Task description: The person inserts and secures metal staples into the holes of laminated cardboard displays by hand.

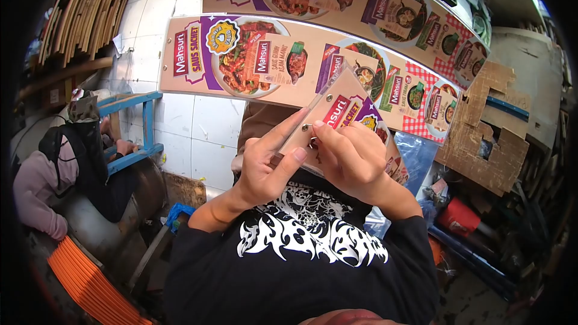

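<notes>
Left hand (266,162): fingers closed on the edge of the panel (341,107), apparently to steady it. Right hand (356,155): fingers curled beside the eyelet (306,127); grip cannot be determined.

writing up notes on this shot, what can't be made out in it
Held panel, head view: back faces away; part of its print is covered by the right hand.
Left hand, head view: some fingers hidden behind that panel.
Far panel, head view: upper edge cut off by picture's top.
Orange slats, head view: lower end cut off by bottom edge.
</notes>
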Motion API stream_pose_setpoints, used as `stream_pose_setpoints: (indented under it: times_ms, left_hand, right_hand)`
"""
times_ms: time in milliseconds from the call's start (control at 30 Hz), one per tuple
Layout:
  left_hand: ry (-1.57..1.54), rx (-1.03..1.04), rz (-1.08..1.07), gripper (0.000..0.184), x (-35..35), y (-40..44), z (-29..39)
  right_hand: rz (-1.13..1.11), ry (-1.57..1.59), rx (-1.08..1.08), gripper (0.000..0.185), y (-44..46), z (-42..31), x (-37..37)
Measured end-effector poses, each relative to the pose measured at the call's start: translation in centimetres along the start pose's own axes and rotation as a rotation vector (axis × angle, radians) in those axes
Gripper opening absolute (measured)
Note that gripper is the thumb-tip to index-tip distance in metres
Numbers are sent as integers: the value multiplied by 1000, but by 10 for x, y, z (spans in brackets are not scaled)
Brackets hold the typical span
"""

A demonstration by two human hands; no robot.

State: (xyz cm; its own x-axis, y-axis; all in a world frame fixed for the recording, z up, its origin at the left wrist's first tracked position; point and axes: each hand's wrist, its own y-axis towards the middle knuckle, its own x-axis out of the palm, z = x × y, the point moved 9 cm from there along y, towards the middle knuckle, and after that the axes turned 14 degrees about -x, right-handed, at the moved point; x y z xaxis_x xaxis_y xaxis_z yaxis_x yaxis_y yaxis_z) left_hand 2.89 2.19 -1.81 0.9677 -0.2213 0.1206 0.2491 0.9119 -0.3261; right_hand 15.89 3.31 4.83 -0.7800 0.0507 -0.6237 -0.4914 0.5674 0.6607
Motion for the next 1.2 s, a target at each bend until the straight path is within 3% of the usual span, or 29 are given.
stream_pose_setpoints:
  times_ms: [100,300,533,667,833,1067,1200]
  left_hand:
    - [-18,30,2,49,0,1,-1]
    - [-158,14,-37,46,5,1,4]
    - [-159,-21,-52,46,5,0,0]
    - [-15,70,-28,49,5,0,8]
    - [36,123,5,51,4,0,11]
    - [-179,-2,-106,46,7,-1,3]
    - [-249,-50,-117,41,9,0,0]
  right_hand:
    - [-103,42,-8,34,3,4,3]
    - [50,226,129,25,-2,15,-3]
    - [-18,68,-20,32,2,2,-3]
    - [-64,35,-68,38,5,0,-3]
    - [-49,11,-87,31,3,1,0]
    - [163,187,1,30,-6,9,-3]
    - [130,180,-4,29,-4,10,-4]
